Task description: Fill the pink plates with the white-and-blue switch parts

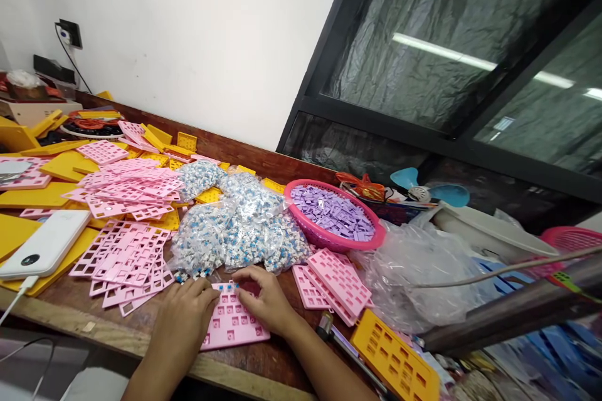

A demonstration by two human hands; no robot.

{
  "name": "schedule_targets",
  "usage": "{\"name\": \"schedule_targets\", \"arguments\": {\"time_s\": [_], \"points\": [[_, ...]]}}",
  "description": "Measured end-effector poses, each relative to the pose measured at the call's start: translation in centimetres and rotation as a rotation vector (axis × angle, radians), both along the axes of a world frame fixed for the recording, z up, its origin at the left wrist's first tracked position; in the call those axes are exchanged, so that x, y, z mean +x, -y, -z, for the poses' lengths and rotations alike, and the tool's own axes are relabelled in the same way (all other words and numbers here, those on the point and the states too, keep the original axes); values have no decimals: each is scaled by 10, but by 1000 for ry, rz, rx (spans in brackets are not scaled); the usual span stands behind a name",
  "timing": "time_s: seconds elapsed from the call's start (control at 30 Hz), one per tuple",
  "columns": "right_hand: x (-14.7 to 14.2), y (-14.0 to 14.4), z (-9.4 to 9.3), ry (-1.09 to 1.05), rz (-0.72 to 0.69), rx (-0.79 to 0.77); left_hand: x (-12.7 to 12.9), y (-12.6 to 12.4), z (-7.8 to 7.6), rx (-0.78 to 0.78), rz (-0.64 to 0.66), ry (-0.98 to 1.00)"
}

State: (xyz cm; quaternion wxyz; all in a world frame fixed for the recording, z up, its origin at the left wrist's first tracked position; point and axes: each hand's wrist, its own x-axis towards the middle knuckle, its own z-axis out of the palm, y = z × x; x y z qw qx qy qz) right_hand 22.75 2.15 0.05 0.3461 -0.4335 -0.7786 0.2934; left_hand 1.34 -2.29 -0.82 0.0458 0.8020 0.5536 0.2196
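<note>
A pink plastic grid plate (234, 324) lies flat at the table's near edge, with a few small blue-white switches set in its top row. My left hand (188, 313) rests on its left side, fingertips at the top-left corner. My right hand (266, 297) presses down on its upper right part. Whether either hand pinches a switch is hidden. Just beyond the plate lie clear bags of blue-white switches (235, 229).
Stacks of pink plates (125, 257) lie left, and more pink plates (336, 282) right. A pink basket (324, 239) holds purple pieces. Yellow plates (395, 360), a white power bank (44, 243), a crumpled clear bag (418, 276) and a screwdriver (341, 344) lie around.
</note>
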Motion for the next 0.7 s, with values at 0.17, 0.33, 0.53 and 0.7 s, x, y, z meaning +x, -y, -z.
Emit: {"name": "schedule_targets", "arguments": {"time_s": [0.17, 0.33, 0.53, 0.7], "points": [[0, 1, -3, 205, 91, 106, 13, 15, 5, 141, -64, -186], [-2, 5, -3, 177, 36, 104, 15, 20, 9, 156, -14, -163], [-5, 6, -4, 77, 10, 60, -9, 11, 5, 52, 11, 112], [0, 1, -5, 57, 55, 29, -53, -1, 10, -2, -152, 238]]}}
